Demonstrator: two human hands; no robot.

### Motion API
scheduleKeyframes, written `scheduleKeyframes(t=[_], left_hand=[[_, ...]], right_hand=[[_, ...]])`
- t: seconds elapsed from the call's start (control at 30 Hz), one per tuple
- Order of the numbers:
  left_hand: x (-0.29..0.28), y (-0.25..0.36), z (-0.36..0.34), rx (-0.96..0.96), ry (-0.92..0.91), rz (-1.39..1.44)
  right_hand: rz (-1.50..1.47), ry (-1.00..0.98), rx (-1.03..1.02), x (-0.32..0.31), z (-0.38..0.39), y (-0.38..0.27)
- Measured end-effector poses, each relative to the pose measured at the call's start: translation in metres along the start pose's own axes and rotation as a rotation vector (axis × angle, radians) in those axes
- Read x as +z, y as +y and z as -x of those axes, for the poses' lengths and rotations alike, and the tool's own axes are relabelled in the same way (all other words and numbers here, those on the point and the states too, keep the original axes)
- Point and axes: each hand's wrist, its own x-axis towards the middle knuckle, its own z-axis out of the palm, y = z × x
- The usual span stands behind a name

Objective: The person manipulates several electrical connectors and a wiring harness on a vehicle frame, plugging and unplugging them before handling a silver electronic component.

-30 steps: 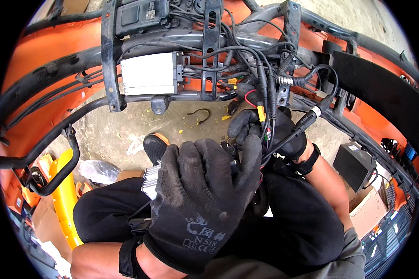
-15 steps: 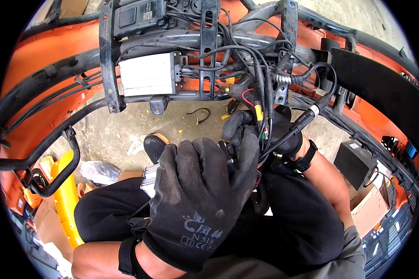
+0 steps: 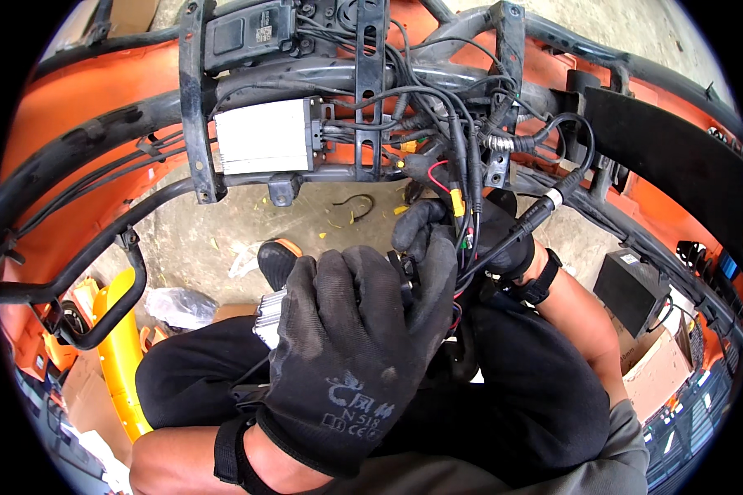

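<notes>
Fingers of the left hand are laid close together over a silver box, lower left of centre; the right hand is curled beside black cables; any pinch cannot be told.

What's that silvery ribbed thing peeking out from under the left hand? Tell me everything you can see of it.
Only one end of the silvery ribbed block shows: it looks like metal, with narrow parallel ridges along its visible side. The black-gloved left hand lies over the rest and seems to hold it, though the grip itself is hidden. In the picture it appears beside the left thigh; whether they touch is unclear. Its full shape can't be told.
</notes>
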Motion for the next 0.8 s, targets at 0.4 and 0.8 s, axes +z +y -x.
scheduleKeyframes(t=[0.4, 0.8], left_hand=[[0.0019, -0.0047, -0.0041, 0.067, 0.102, -0.026], [-0.001, -0.0051, -0.0041, 0.086, 0.081, -0.038]], right_hand=[[0.035, 0.023, 0.016, 0.0012, 0.0016, -0.0026], [0.073, 0.049, 0.056, 0.0021, -0.0007, -0.0032]])
